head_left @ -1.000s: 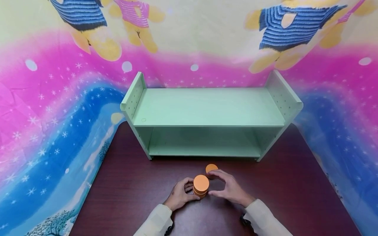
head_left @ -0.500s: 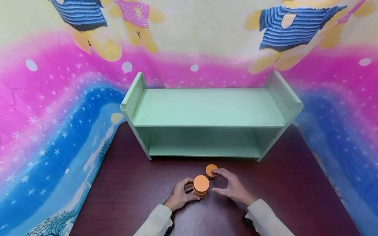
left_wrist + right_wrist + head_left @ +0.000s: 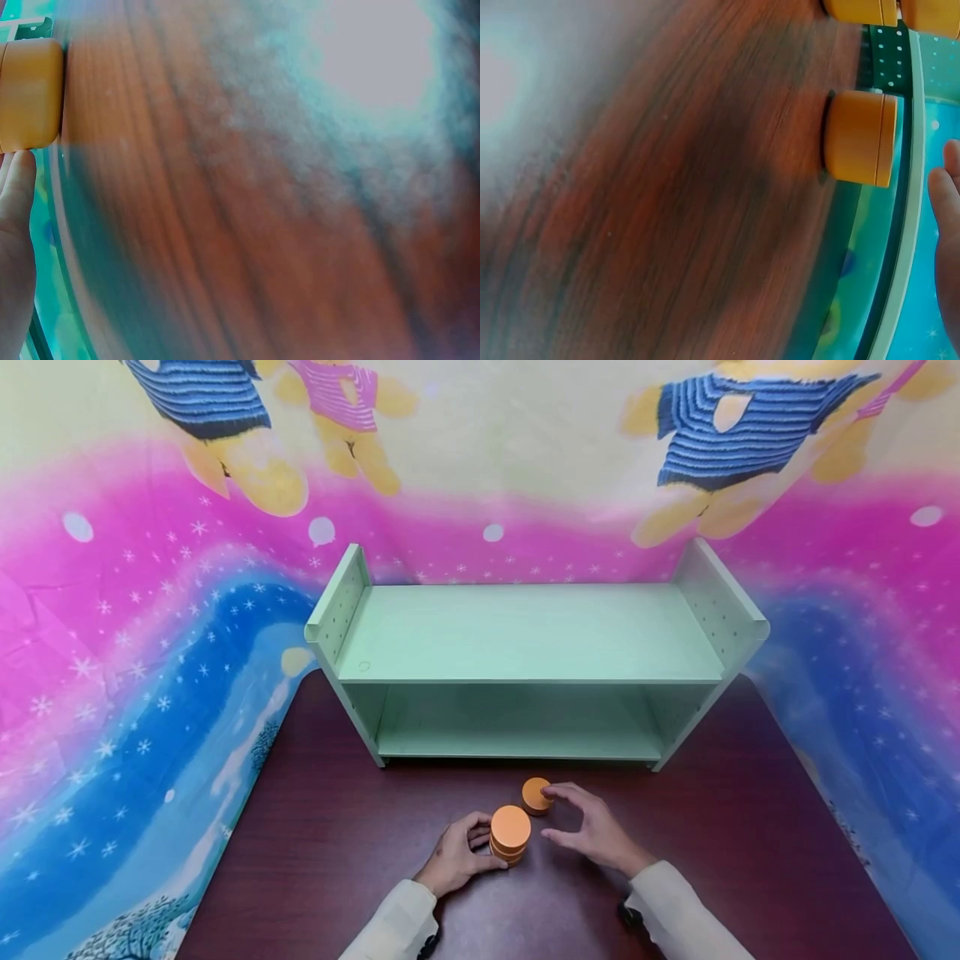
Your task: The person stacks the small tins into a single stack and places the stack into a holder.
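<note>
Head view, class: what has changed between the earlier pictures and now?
The right hand has drawn back to the person's right, farther from the orange stack. Nothing new was taken hold of. The left hand keeps holding the stack; the single orange container and green shelf stayed put.

On the table [image 3: 337, 827], 2 stacked containers [image 3: 510, 831] — 1 single container [image 3: 536, 796] behind and to the right — before the shelf [image 3: 525, 631].

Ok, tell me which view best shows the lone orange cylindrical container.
Right wrist: the lone orange cylindrical container appears large, side-on and unobstructed. The head view shows mainly its top, slightly covered by the right hand; the left wrist misses it.
</note>
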A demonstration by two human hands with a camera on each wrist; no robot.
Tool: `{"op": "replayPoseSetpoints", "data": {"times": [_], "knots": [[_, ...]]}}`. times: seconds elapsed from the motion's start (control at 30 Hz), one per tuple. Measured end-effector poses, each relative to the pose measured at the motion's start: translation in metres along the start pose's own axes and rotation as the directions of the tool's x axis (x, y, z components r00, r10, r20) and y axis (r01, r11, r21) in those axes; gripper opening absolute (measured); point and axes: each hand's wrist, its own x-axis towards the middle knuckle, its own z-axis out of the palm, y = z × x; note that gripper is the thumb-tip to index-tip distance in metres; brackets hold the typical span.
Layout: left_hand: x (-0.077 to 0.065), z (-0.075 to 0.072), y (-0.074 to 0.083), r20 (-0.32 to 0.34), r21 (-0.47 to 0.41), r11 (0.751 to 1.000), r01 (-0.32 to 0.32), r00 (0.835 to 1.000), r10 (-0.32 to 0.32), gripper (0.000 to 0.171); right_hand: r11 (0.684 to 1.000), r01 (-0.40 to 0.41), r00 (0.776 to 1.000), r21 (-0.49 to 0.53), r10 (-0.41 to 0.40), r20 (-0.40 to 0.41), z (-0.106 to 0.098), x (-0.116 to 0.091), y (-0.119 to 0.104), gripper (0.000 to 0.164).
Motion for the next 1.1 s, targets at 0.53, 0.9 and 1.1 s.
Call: {"op": "replayPoseSetpoints", "data": {"times": [0.53,0.9,1.1], "knots": [[0.0,0.0,0.0,-0.001,-0.002,1.0,0.0,1.0,0.0,0.055,0.997,-0.038,0.999,-0.069,0.035,-0.039,0.001,0.005,0.007,0.061],[-0.001,0.0,0.0,0.0,-0.032,0.999,0.014,1.0,-0.014,0.055,0.998,-0.03,0.997,-0.049,0.026,-0.067,0.005,0.01,0.015,0.06],[-0.001,0.0,0.001,0.004,-0.016,1.0,0.011,1.0,-0.011,0.055,0.999,-0.043,0.997,-0.032,0.041,-0.065,0.006,0.013,0.02,0.058]]}}
